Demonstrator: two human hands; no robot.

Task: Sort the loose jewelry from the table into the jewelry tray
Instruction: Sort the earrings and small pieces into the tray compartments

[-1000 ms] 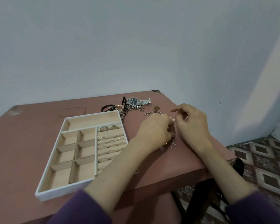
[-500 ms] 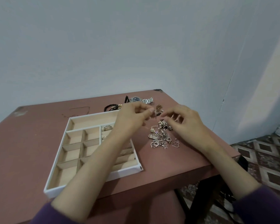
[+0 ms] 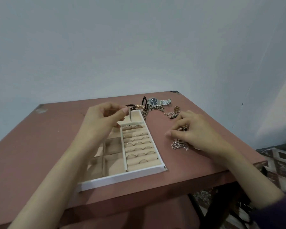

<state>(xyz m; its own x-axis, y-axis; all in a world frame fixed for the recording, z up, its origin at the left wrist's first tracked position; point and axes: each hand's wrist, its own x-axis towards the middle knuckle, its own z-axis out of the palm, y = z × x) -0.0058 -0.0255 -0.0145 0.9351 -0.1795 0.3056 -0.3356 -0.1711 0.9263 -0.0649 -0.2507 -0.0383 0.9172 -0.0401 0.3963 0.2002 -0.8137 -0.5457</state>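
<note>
A white jewelry tray (image 3: pixel 120 176) with beige compartments lies on the reddish table; its right column holds several rings (image 3: pixel 139 144) in slots. My left hand (image 3: pixel 102 119) hovers over the tray's far end, pinching a small thin silver piece (image 3: pixel 130 116) that hangs down from thumb and forefinger. My right hand (image 3: pixel 195 129) rests on the table to the right of the tray, fingers curled over a heap of small silver and gold charms (image 3: pixel 179 144); part of the heap is hidden under it.
Beyond the tray lie a silver wristwatch (image 3: pixel 157 101), a dark braided bracelet (image 3: pixel 133 106), a metal chain (image 3: pixel 147 111) and a gold chain (image 3: pixel 172 113). The table's (image 3: pixel 40 146) right edge drops to a patterned floor. A grey wall stands close behind.
My left hand has moved left from the charm heap to above the tray's far end, carrying the small silver piece. My right hand has settled lower onto the heap.
</note>
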